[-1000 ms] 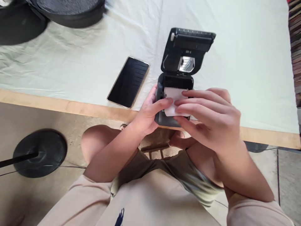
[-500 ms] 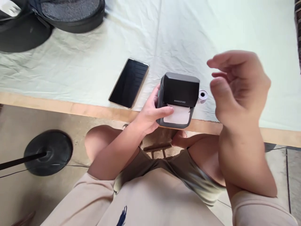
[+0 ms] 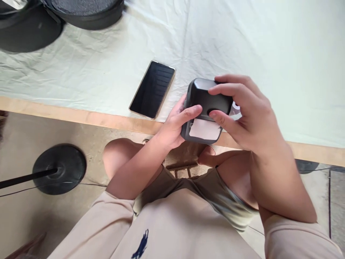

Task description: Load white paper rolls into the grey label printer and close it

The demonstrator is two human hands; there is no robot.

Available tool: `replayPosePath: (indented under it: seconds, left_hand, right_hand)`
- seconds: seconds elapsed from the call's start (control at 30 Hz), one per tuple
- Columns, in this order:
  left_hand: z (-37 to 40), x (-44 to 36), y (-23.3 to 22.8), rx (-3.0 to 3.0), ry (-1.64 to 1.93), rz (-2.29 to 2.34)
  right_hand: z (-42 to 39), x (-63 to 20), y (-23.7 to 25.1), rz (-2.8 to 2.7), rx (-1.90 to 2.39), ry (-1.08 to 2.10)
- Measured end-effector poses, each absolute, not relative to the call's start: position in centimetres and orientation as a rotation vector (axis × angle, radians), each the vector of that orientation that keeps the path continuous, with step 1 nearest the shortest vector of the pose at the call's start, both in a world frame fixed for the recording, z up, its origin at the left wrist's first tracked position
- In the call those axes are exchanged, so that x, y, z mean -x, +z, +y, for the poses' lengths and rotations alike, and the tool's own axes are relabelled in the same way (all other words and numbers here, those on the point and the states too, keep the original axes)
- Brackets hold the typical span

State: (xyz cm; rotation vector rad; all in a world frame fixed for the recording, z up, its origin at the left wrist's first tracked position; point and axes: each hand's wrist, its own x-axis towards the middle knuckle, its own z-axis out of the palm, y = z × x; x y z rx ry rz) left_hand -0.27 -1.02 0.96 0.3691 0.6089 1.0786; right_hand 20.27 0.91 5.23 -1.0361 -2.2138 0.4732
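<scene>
A dark grey label printer point(image 3: 201, 102) is held over the table's front edge, a white label sheet point(image 3: 205, 129) showing at its lower front. My left hand point(image 3: 179, 124) wraps round its left side, thumb resting on the dark cover. From the right, my right hand point(image 3: 244, 111) grips the same printer, fingers over the top of the cover and thumb at its lower edge. Mostly hidden behind the right hand is a small white paper roll point(image 3: 236, 108) on the cloth. Left of the printer lies a phone point(image 3: 152, 90), screen up and dark.
A pale cloth point(image 3: 94, 82) covers the table, whose wooden edge point(image 3: 81, 117) runs across in front of me. An open black case point(image 3: 29, 30) stands at the far left. On the floor at left is a round black stand base point(image 3: 61, 169) with a pole and cable.
My right hand has moved left from beside the printer and taken hold of its cover. My left thumb has shifted up from the label sheet onto the cover.
</scene>
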Motion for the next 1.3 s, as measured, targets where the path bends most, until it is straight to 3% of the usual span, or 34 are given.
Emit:
replayPosePath:
  seconds: [0.17,0.37,0.5,0.63,0.8,0.9,1.1,1.3]
  left_hand:
    - [-0.3,-0.3,2.5,-0.198,1.061,0.701]
    - [0.0,-0.5,1.7,-0.206,1.146,0.757]
    - [0.1,-0.7,1.2,-0.219,1.137,0.788]
    - [0.0,-0.8,1.3,-0.234,1.161,0.740]
    - [-0.4,-0.5,1.4,-0.290,1.096,0.670]
    - [-0.6,-0.4,1.2,-0.361,1.121,0.634]
    - [-0.6,0.1,0.4,-0.452,1.057,0.610]
    - [-0.7,0.2,0.3,-0.458,1.055,0.625]
  right_hand:
    - [1.3,-20.9,5.2,-2.137,1.021,0.332]
    - [0.9,-21.4,6.0,-2.212,1.106,0.466]
    - [0.6,-21.4,6.2,-2.207,1.184,0.367]
    - [0.0,-20.2,6.3,-1.969,1.176,0.155]
    - [-0.2,-18.5,5.8,-1.636,1.079,0.229]
    - [0.2,-18.8,5.7,-1.752,1.035,0.236]
    - [0.4,-19.8,6.9,-2.273,1.345,0.127]
    - [0.4,-20.0,6.6,-2.359,1.393,-0.017]
